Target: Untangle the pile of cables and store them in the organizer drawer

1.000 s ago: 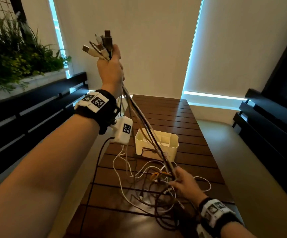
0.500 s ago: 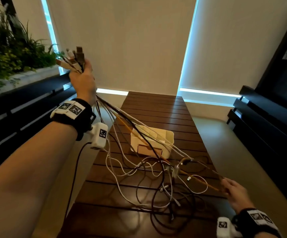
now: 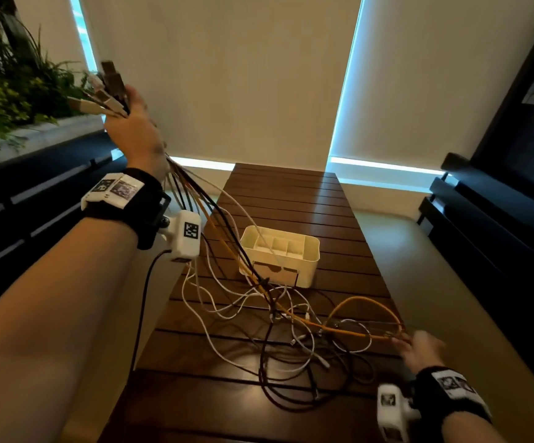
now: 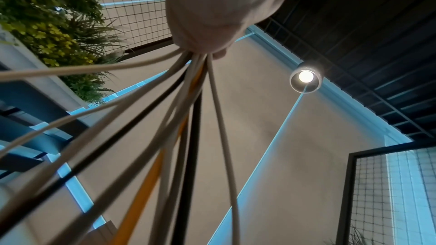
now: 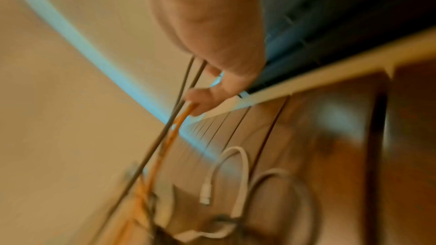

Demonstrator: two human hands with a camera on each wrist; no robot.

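My left hand [image 3: 134, 126] is raised at the upper left and grips a bundle of cable plug ends [image 3: 105, 91]; white, black and orange strands fan down from the fist [image 4: 212, 25]. They run into a tangled pile of cables [image 3: 284, 334] on the wooden table [image 3: 291, 193]. My right hand [image 3: 419, 346] is at the table's right edge and pinches an orange cable [image 3: 355, 332] together with thin dark strands [image 5: 188, 81]; the right wrist view is blurred. A cream organizer [image 3: 280, 255] with top compartments and a front drawer stands behind the pile.
Dark benches run along both sides, left [image 3: 35, 203] and right [image 3: 483, 225]. A planter with green plants [image 3: 9, 78] sits at the upper left. Roller blinds [image 3: 227, 75] cover the far wall. A ceiling lamp [image 4: 306, 76] shows in the left wrist view.
My right hand has pulled away from the middle of the pile to the right table edge, drawing the orange cable out. My left hand stays raised, shifted left with the plug bundle.
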